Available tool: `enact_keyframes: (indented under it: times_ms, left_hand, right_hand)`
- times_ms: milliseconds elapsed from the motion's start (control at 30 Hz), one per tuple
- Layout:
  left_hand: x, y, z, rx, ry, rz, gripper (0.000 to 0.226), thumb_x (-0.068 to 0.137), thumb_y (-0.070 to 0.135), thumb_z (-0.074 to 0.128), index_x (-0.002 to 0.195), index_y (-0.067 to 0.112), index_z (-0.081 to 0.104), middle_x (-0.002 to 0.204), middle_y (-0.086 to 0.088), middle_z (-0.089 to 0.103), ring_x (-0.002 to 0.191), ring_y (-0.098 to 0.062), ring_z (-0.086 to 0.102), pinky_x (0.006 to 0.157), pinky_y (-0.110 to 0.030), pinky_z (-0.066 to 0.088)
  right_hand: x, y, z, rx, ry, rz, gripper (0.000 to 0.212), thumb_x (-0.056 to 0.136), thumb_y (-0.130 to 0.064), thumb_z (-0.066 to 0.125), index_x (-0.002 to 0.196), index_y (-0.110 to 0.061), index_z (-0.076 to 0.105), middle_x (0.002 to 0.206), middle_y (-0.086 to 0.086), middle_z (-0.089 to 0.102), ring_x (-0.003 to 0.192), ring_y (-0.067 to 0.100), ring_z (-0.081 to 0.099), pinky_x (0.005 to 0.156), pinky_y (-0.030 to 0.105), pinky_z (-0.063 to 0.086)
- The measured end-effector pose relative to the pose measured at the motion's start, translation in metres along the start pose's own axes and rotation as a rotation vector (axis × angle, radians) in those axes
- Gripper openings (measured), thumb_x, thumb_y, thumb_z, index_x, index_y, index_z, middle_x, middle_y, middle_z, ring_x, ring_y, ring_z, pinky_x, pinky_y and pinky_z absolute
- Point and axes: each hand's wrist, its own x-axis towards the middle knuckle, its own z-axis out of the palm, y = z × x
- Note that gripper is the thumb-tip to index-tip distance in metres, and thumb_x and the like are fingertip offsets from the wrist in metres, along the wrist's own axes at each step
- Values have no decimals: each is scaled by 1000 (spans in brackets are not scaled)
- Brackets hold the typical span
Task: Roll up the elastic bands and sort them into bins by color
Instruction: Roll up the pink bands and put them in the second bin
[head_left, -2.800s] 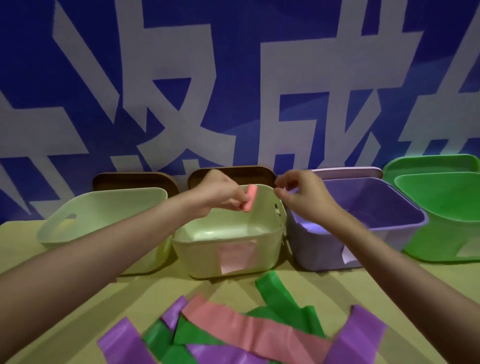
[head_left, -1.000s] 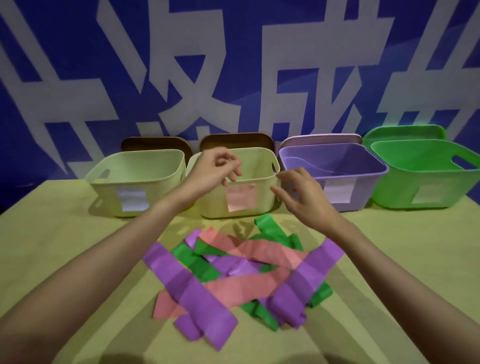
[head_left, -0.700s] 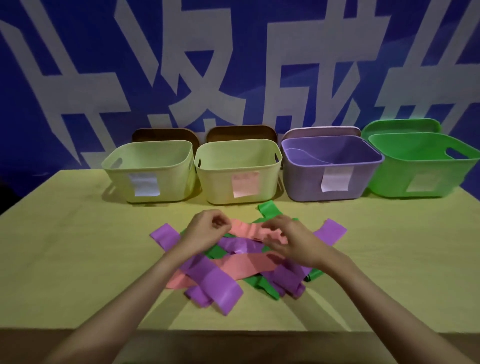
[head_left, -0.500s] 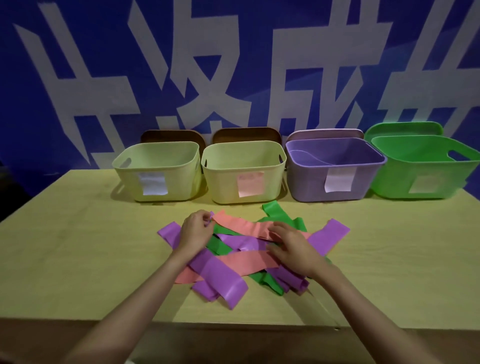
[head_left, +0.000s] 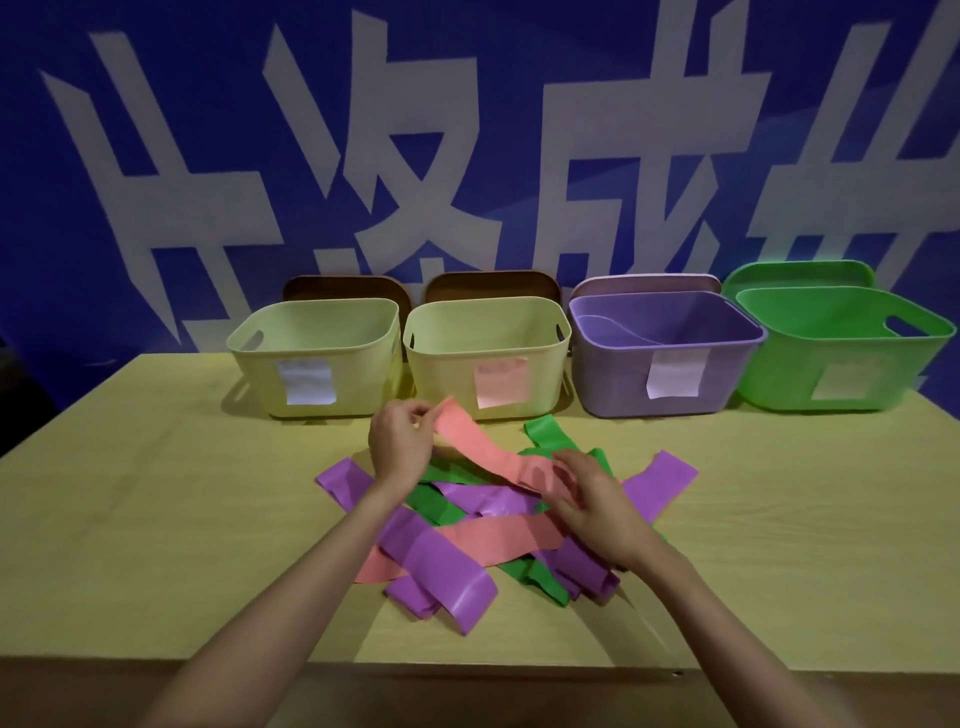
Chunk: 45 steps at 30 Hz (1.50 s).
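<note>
The left hand pinches 1 end of a pink band and lifts it clear of the heap, likely to free a starting edge for rolling. The right hand holds the band's other end low against the pile, its fingers loosely curled over the strip, so the band hangs in a shallow slope between them. The rest of the bands, purple, green and pink, lie criss-crossed on the pale counter; they look thin, flat and slightly glossy. Behind stand 4 smooth plastic bins with rounded corners. The bin with the pink label sits just beyond the left hand, probably this band's destination.
</note>
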Motion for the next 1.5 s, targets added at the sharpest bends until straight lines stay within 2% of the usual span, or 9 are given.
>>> enact_keyframes:
  times_ms: [167, 333, 467, 633, 800, 1067, 1167, 1300, 1500]
  left_hand:
    - [14, 64, -27, -696, -128, -189, 7, 95, 5, 53, 94, 5, 60, 81, -4, 63, 78, -17, 63, 66, -20, 56]
    - [32, 101, -38, -900, -242, -232, 18, 96, 11, 53, 107, -3, 58, 89, -9, 64, 84, -18, 64, 68, -30, 58]
    - [44, 129, -47, -999, -265, -187, 9, 96, 10, 52, 94, 8, 61, 91, -8, 64, 86, -19, 64, 68, -31, 57]
    - [58, 157, -64, -1196, -269, -166, 10, 97, 10, 51, 101, 4, 58, 95, -10, 65, 85, -17, 66, 70, -29, 56]
    - [71, 151, -78, -1196, -100, -185, 12, 97, 11, 52, 103, 4, 58, 103, -15, 63, 93, -23, 64, 78, -35, 57]
    - [73, 93, -84, -1177, 59, -353, 11, 97, 11, 52, 101, 6, 61, 100, -10, 66, 90, -18, 65, 73, -28, 57]
    - [63, 74, -80, -1189, 55, -438, 16, 98, 10, 50, 109, 2, 58, 100, -13, 65, 87, -19, 64, 73, -29, 56]
    - [47, 53, -76, -1214, 18, -508, 15, 98, 8, 48, 109, 2, 56, 102, -13, 65, 92, -20, 64, 71, -28, 57]
    - [21, 34, -64, -1220, -255, -568, 12, 98, 8, 45, 97, 12, 56, 96, -8, 63, 89, -17, 61, 81, -30, 51]
  right_hand:
    - [19, 9, -8, 71, 36, 80, 82, 82, -21, 76, 148, -8, 30, 148, 8, 43, 134, 24, 42, 102, 23, 31]
    - [49, -9, -19, 260, 70, -2, 88, 66, -18, 88, 140, -11, 41, 129, 0, 56, 117, 11, 54, 93, 12, 37]
    - [68, -27, -27, 386, 25, -59, 83, 63, -8, 89, 130, -19, 42, 111, -14, 57, 94, -6, 56, 81, 3, 39]
    - [85, -27, -24, 348, 105, -29, 52, 71, -5, 80, 114, -12, 52, 91, 5, 63, 82, 19, 61, 76, 31, 50]
    - [75, -30, -32, 529, -9, -8, 30, 72, 0, 80, 91, 5, 58, 77, 9, 60, 74, 18, 57, 71, 39, 47]
    - [37, -31, -55, 1035, -361, 135, 89, 42, -36, 96, 113, 4, 60, 87, 13, 70, 69, 19, 68, 64, 27, 56]
    - [21, -18, -58, 974, -448, 168, 67, 50, -20, 93, 107, 2, 66, 93, 16, 70, 77, 19, 68, 71, 25, 56]
    - [-2, 2, -63, 729, -364, 176, 28, 65, 9, 77, 89, -2, 71, 88, 15, 72, 80, 17, 68, 73, 21, 52]
    - [-26, 33, -78, 804, 39, 276, 24, 75, 19, 65, 82, -4, 69, 74, 6, 72, 69, 12, 66, 71, 18, 53]
